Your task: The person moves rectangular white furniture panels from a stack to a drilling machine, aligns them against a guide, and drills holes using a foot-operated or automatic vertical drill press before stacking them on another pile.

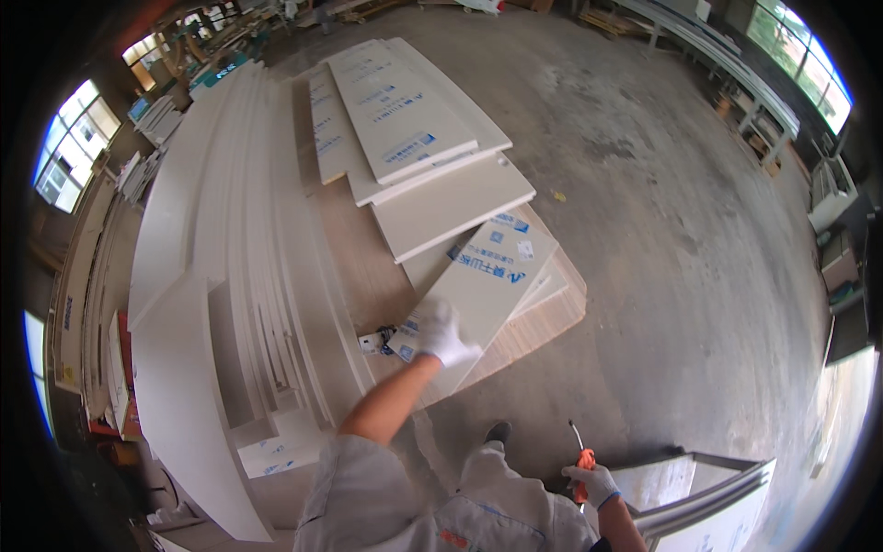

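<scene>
Several tall cream-white panels [230, 239] stand on edge in a leaning row along the left side, and a small offcut [276, 453] at their foot carries a blue printed mark on its face. Beyond them, towards the middle, flat cream-white boards [405, 120] lie in a loose overlapping stack on the grey concrete floor [662, 276], their protective film showing small rectangular blue labels set in a line down each sheet. Below that stack lies a plain cream board [451, 207] without visible marks, and under the lowest pieces a light brown wooden sheet [543, 322] juts out. The left hand [441, 333], in a white work glove, reaches forward at the end of a bare forearm and rests on the near end of a long cream-white panel [487, 276] that lies tilted across the pile, with blue square and rectangular labels near its far end; the fingers are curled over the panel's edge, gripping it. A small white and dark object [375, 342] sits just beside that hand, too small to make out. Lower right, the right hand [590, 483], also gloved in white with a blue cuff, is closed around the orange handle of a screwdriver [581, 455] whose metal shaft points up. Right of it stands a white framed cabinet piece [708, 497].
</scene>
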